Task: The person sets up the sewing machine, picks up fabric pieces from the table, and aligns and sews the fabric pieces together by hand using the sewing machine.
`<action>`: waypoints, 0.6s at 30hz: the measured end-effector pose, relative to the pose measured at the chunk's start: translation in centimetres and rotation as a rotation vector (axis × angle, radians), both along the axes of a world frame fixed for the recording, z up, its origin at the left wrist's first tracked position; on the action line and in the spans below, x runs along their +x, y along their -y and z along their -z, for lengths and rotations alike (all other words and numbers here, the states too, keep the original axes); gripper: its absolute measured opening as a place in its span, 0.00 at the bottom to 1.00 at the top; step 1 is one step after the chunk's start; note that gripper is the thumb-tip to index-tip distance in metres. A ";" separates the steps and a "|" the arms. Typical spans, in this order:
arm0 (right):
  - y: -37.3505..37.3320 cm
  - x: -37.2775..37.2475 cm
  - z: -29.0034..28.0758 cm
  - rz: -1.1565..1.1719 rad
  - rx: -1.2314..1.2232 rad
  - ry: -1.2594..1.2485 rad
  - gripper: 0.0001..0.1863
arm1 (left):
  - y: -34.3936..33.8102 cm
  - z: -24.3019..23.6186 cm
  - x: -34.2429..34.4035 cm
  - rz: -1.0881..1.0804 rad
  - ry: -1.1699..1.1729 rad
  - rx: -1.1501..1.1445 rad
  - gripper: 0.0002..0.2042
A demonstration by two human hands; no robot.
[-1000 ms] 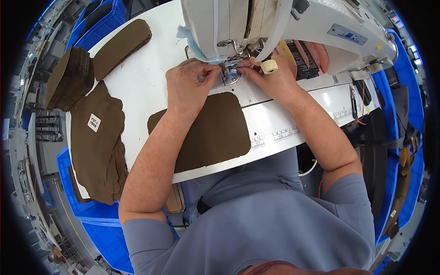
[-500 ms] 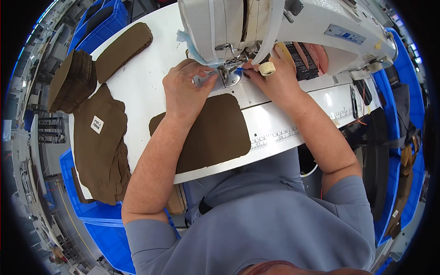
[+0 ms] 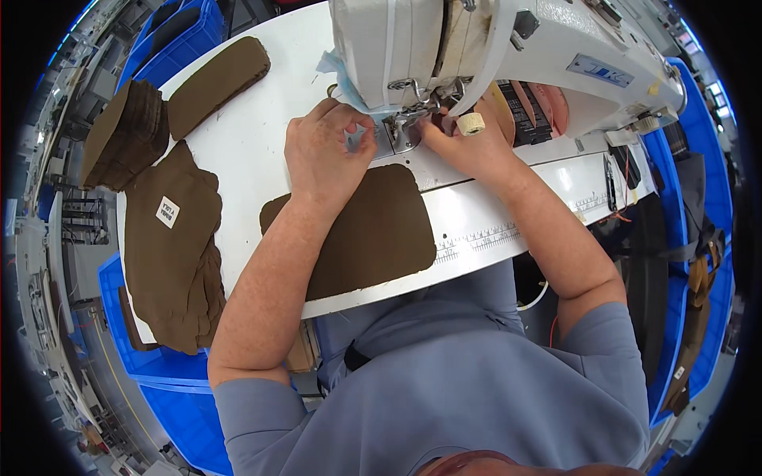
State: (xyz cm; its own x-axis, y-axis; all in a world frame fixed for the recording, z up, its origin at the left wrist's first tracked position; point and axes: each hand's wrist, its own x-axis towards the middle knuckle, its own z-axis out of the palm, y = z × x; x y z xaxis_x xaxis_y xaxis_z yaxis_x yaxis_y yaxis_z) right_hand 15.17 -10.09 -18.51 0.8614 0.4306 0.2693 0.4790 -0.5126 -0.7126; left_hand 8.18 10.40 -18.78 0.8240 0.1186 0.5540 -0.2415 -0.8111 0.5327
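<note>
At the needle area of a white sewing machine (image 3: pixel 397 47), my left hand (image 3: pixel 329 151) is left of the presser foot (image 3: pixel 406 131), thumb and forefinger pinched together. Anything between those fingertips is too small to make out. Close to the foot's right side, my right hand (image 3: pixel 468 147) has its fingers drawn together, the tips partly hidden by the machine head and a cream roll (image 3: pixel 470 123). What it holds, if anything, is hidden. A brown fabric panel (image 3: pixel 373 238) with rounded corners lies flat in front of the foot, partly under my left forearm.
Left on the white table (image 3: pixel 246 174) lie a pile of brown pieces (image 3: pixel 171 262) with a white label, a thick brown stack (image 3: pixel 123 139) and a long brown piece (image 3: pixel 218 87). Blue bins (image 3: pixel 186 412) stand around the table. A ruler scale (image 3: pixel 488 238) runs along the front edge.
My right fingertips have shifted slightly closer to the presser foot, and the blue bit seen at them is out of sight. My left hand stays pinched. The view has shifted slightly.
</note>
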 end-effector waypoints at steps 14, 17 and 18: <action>-0.6 1.1 2.6 -0.099 0.023 -0.132 0.12 | -0.3 0.4 0.3 0.069 0.046 0.014 0.05; -0.3 0.7 2.4 -0.120 0.054 -0.063 0.10 | -0.4 0.2 0.1 0.039 0.037 -0.039 0.05; -0.2 0.3 1.8 -0.132 0.080 -0.046 0.09 | -0.5 0.3 0.3 0.042 0.039 -0.037 0.05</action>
